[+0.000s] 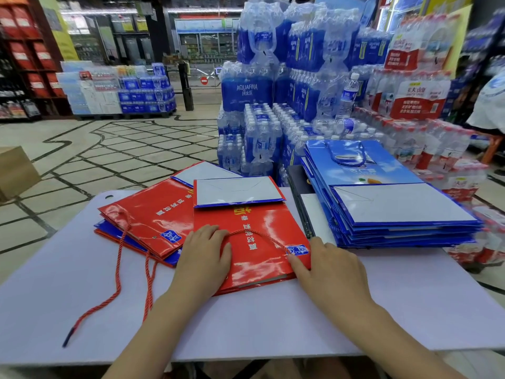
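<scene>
Pressing red bag (257, 262) flat on tabletop (273, 326) with left hand (205, 255) and right hand (330, 269), both released; next, likely shifting onto red pile (153, 222).

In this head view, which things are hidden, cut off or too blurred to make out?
Head view, left hand: it covers part of the red bag's print; its own knuckles hide whether it pinches the cord.
Head view, dark flat item: partly hidden by the blue bag stack.
Head view, person: cut off by the right edge.
Head view, far shelves: labels blurred and too small.
</scene>
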### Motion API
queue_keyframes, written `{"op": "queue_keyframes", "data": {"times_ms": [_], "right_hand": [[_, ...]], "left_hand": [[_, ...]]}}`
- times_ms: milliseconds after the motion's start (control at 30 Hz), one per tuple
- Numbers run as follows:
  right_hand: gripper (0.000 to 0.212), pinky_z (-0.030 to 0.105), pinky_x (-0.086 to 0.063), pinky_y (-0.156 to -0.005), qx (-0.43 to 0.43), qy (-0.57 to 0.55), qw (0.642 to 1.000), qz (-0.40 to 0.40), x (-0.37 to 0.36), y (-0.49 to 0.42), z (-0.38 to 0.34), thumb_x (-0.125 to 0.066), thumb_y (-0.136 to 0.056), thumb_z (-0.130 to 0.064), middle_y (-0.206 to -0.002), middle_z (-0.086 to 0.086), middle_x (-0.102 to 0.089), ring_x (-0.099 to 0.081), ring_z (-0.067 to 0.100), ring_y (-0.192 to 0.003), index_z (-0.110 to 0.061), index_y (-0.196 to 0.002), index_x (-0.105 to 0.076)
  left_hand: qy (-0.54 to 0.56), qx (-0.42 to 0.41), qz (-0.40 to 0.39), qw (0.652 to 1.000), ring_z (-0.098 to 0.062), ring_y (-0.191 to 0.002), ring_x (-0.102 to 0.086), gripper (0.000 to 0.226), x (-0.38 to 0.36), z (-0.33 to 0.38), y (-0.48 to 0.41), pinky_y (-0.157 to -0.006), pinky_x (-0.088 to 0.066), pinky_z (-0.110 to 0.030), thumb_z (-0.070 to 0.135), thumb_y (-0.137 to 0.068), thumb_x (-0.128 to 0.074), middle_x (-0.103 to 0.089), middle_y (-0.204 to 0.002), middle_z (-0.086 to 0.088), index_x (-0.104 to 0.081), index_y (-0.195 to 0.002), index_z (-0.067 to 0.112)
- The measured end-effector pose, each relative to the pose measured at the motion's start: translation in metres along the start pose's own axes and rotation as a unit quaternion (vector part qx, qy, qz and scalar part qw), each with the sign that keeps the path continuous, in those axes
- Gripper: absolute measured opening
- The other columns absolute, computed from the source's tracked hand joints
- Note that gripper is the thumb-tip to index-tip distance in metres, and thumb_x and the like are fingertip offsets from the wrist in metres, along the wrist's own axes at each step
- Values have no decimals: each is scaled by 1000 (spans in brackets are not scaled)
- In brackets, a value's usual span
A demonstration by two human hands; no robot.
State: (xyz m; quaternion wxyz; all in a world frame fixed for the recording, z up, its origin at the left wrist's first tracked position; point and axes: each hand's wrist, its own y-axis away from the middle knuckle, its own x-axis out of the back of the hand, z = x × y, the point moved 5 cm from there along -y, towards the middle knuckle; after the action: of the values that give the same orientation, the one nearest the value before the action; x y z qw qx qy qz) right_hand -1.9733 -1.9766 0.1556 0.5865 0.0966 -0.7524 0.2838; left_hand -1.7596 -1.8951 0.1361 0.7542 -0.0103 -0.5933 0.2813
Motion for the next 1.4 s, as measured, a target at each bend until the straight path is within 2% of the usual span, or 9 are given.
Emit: {"op": "queue_keyframes", "data": {"times_ms": [200,300,500,667,800,967,1067,1267,1400], "right_hand": [[49,34,-48,-82,-142,-162,967,-137,-4,-12,4,-58,-86,-58,-112,3,-59,-58,24,-102,-20,-116,-49],[46,29,-46,-77,-188,-283,933,-118,-4,-12,2,-69,-82,-48,-116,2,-49,-57,21,-97,-23,-115,-49],[46,34,-58,-57,-289,-623,722,-83,-5,-19,-1,-79,-78,-18,-101,10,-67,-69,21,-76,-16,-113,-49],[20,24,-48,-46,-232,-598,742,-197,2,-30,-15,-68,-88,-14,-82,8,-73,-67,16,-58,-8,-107,-64],[19,26,-50,-46,-208,-618,737,-176,8,-36,-15,-62,-89,-2,-87,9,-72,-67,17,-65,-10,-107,-63],[25,28,-52,-45,-153,-648,734,-132,23,-41,-19,-59,-89,3,-87,11,-71,-65,22,-61,-15,-105,-66],[25,25,-48,-41,-127,-666,729,-92,42,-48,-14,-60,-90,3,-86,13,-70,-62,20,-55,-14,-108,-65],[21,24,-51,-44,-104,-683,723,-20,105,-76,24,-62,-91,-1,-83,5,-72,-63,14,-59,-16,-105,-64],[16,21,-56,-58,-123,-702,702,19,142,-97,74,-60,-87,7,-71,2,-72,-63,10,-56,-8,-90,-63]], "left_hand": [[3,29,3,1000,-29,-121,-54,48,4,-2,4,-107,-39,-48,34,-87,-40,-62,-125,-10,-64,-121,9],[20,38,9,999,-28,-121,-53,47,5,-5,5,-108,-37,-45,31,-90,-44,-61,-127,-10,-59,-127,6],[78,42,23,996,-26,-121,-53,46,8,-9,5,-107,-38,-40,31,-89,-44,-60,-129,-8,-58,-128,9],[114,54,29,992,-23,-124,-50,36,7,-15,5,-108,-36,-36,26,-96,-52,-58,-131,-6,-57,-129,11],[138,47,47,988,-24,-117,-54,49,9,-11,5,-103,-38,-36,39,-89,-39,-61,-125,-6,-62,-122,11],[214,60,96,970,-23,-124,-49,22,16,-14,1,-105,-32,-28,17,-95,-57,-57,-127,-4,-63,-117,17],[270,124,143,944,-22,-128,-45,31,33,-16,-6,-108,-33,-31,19,-92,-62,-50,-136,-6,-60,-122,15],[541,193,84,814,-2,-69,-67,25,74,39,-44,-58,-49,-15,23,-94,-60,-74,-85,6,-58,-119,17],[577,148,58,801,-7,-62,-68,10,77,100,-81,-63,-54,-26,19,-93,-62,-73,-69,6,-64,-102,15]]}}
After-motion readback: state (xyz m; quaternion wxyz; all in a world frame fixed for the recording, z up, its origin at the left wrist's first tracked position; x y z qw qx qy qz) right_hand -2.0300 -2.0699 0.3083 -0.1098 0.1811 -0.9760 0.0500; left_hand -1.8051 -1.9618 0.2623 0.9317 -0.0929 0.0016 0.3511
